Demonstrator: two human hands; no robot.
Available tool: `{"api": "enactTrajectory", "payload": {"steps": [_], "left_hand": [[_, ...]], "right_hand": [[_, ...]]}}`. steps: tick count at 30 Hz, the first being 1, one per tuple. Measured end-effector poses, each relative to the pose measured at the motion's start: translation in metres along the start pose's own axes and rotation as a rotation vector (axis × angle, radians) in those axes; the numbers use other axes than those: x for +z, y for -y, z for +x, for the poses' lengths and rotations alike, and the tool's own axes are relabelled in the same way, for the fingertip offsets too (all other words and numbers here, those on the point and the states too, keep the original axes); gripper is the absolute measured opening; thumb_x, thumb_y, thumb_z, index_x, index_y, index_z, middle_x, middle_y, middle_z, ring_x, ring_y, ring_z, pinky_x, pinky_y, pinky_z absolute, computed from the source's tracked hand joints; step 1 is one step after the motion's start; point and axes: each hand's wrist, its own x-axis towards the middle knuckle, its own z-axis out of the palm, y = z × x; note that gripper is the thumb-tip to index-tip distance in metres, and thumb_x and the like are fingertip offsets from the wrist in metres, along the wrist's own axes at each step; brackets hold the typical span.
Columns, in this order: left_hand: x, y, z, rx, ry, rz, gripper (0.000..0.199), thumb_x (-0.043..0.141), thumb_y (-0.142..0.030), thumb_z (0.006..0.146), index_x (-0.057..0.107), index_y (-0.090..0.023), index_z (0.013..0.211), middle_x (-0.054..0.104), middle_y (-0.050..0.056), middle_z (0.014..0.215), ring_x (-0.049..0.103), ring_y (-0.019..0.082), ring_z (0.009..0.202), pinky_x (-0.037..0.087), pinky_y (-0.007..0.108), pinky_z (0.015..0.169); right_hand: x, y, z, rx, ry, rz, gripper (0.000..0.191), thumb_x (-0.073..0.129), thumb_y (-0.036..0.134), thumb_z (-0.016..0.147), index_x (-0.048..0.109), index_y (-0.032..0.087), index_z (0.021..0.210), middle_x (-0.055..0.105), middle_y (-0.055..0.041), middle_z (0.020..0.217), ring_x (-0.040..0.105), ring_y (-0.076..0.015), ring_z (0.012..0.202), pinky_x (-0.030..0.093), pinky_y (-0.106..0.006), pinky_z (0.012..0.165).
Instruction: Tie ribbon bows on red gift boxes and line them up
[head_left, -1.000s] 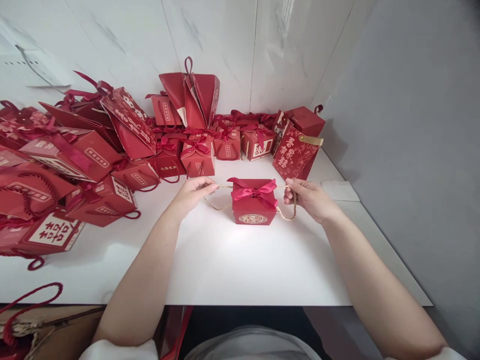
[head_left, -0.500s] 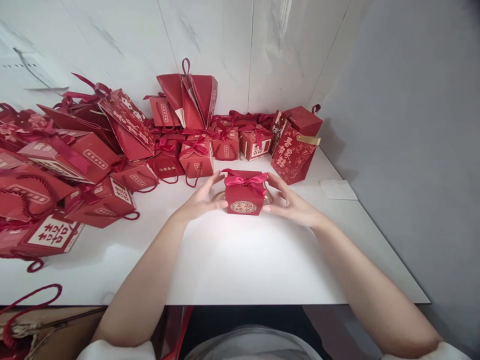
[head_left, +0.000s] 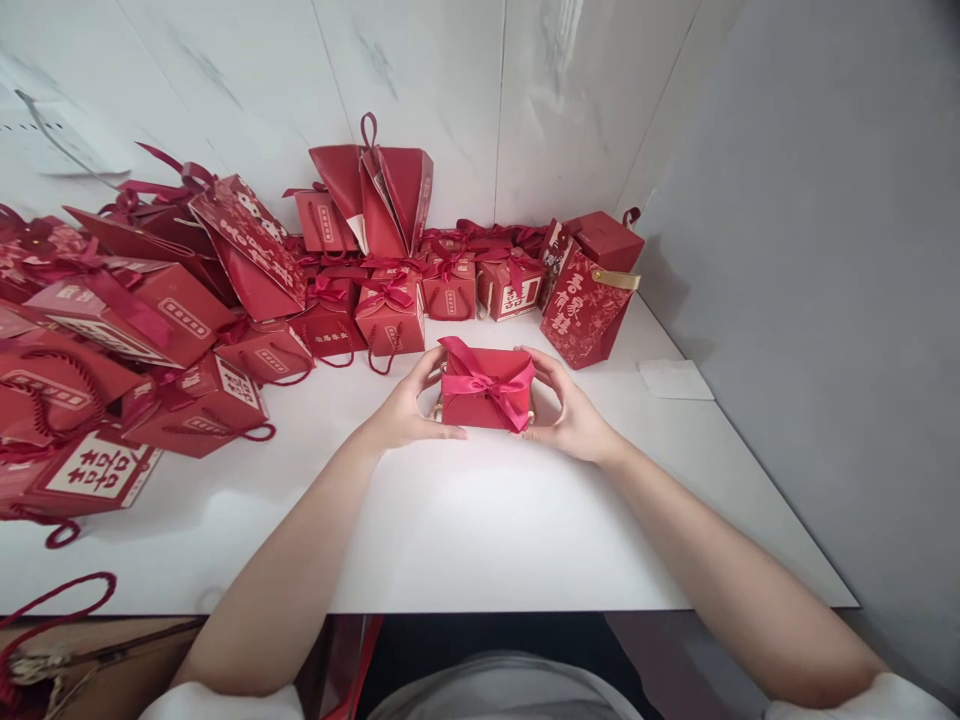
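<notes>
A small red gift box [head_left: 471, 410] with a pink-red ribbon bow [head_left: 491, 385] is at the middle of the white table, its bow side facing the camera. My left hand [head_left: 417, 405] grips its left side, the thumb at the lower front edge and the fingers behind. On the right side, my right hand [head_left: 564, 408] holds it the same way, thumb near the lower corner. Bits of gold cord show beside the box at both hands. The box's underside is hidden.
Many red boxes with ribbons and cords [head_left: 180, 310] crowd the left. A row of them [head_left: 450, 290] runs along the tiled wall to a floral bag [head_left: 589, 310]. A white paper [head_left: 676, 380] lies at right; a cardboard box [head_left: 112, 680] stands lower left.
The box has tipped so that its bow side faces the camera and its round gold emblem no longer shows. Both hands have closed in on its sides.
</notes>
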Motion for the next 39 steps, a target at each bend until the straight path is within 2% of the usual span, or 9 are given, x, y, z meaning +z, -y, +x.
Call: {"api": "enactTrajectory", "payload": {"steps": [7,21,23,25,28,30,33,36,39], "left_hand": [[0.002,-0.006,-0.001,0.065,0.001,0.12,0.116,0.09,-0.043,0.062,0.025,-0.031,0.156,0.023,0.013,0.164,0.026,0.032,0.15,0.025,0.047,0.124],[0.0,0.001,-0.001,0.002,-0.02,0.076,0.108,0.088,-0.036,0.065,0.03,-0.03,0.155,0.031,0.012,0.161,0.031,0.033,0.148,0.026,0.047,0.124],[-0.001,0.001,0.0,-0.048,-0.066,0.065,0.099,0.086,-0.037,0.068,0.034,-0.029,0.153,0.034,0.011,0.16,0.032,0.031,0.148,0.025,0.048,0.123],[-0.001,0.003,0.002,-0.096,-0.159,0.08,0.087,0.081,-0.039,0.074,0.039,-0.029,0.149,0.039,0.011,0.157,0.035,0.029,0.147,0.025,0.05,0.122],[-0.002,0.005,0.005,-0.161,-0.35,0.158,0.069,0.075,-0.038,0.078,0.047,-0.027,0.141,0.051,0.012,0.148,0.045,0.028,0.14,0.031,0.051,0.118],[-0.003,0.005,0.007,-0.179,-0.44,0.222,0.056,0.071,-0.036,0.08,0.054,-0.025,0.133,0.06,0.011,0.137,0.054,0.027,0.13,0.038,0.049,0.113],[-0.002,0.002,0.006,-0.172,-0.46,0.218,0.038,0.061,-0.042,0.089,0.062,-0.022,0.121,0.067,0.009,0.125,0.061,0.024,0.119,0.043,0.041,0.107],[0.002,-0.001,0.005,-0.158,-0.414,0.114,0.044,0.049,-0.054,0.095,0.064,-0.02,0.119,0.068,0.009,0.123,0.062,0.023,0.117,0.043,0.036,0.106],[0.006,-0.002,0.005,-0.134,-0.376,0.044,0.053,0.043,-0.061,0.096,0.061,-0.019,0.123,0.065,0.01,0.128,0.059,0.024,0.122,0.042,0.036,0.108]], "right_hand": [[-0.003,0.003,0.0,-0.083,-0.056,-0.234,0.09,0.083,0.039,0.074,0.033,0.04,0.148,0.013,-0.0048,0.165,0.016,-0.0318,0.153,0.027,-0.057,0.122],[0.0,0.002,0.001,-0.102,-0.068,-0.281,0.089,0.083,0.045,0.073,0.032,0.037,0.146,0.013,-0.0085,0.165,0.019,-0.0334,0.152,0.028,-0.058,0.12],[0.001,0.003,0.001,-0.094,-0.085,-0.24,0.09,0.085,0.048,0.071,0.035,0.033,0.145,0.019,-0.0114,0.163,0.021,-0.0335,0.151,0.029,-0.056,0.119],[0.001,0.006,0.0,-0.029,-0.107,-0.153,0.078,0.082,0.051,0.074,0.043,0.029,0.138,0.037,-0.0135,0.155,0.037,-0.0322,0.143,0.034,-0.052,0.116],[-0.002,0.011,-0.001,0.153,-0.189,0.021,0.043,0.061,0.056,0.091,0.056,0.026,0.122,0.07,-0.0062,0.099,0.067,-0.0248,0.098,0.047,-0.045,0.1],[-0.004,0.011,0.0,0.216,-0.277,0.119,0.037,0.051,0.057,0.096,0.059,0.027,0.115,0.062,0.0011,0.068,0.063,-0.0204,0.071,0.05,-0.04,0.087],[-0.002,0.006,0.003,0.208,-0.389,0.185,0.032,0.056,0.054,0.094,0.059,0.026,0.11,0.061,0.0008,0.076,0.059,-0.0179,0.074,0.049,-0.034,0.081],[0.003,-0.003,0.005,0.246,-0.401,0.17,0.038,0.061,0.054,0.091,0.055,0.026,0.116,0.064,-0.003,0.099,0.06,-0.0178,0.092,0.047,-0.034,0.089],[0.008,-0.005,0.005,0.31,-0.339,0.201,0.047,0.057,0.059,0.091,0.051,0.026,0.125,0.066,-0.0016,0.092,0.062,-0.0186,0.09,0.047,-0.036,0.092]]}}
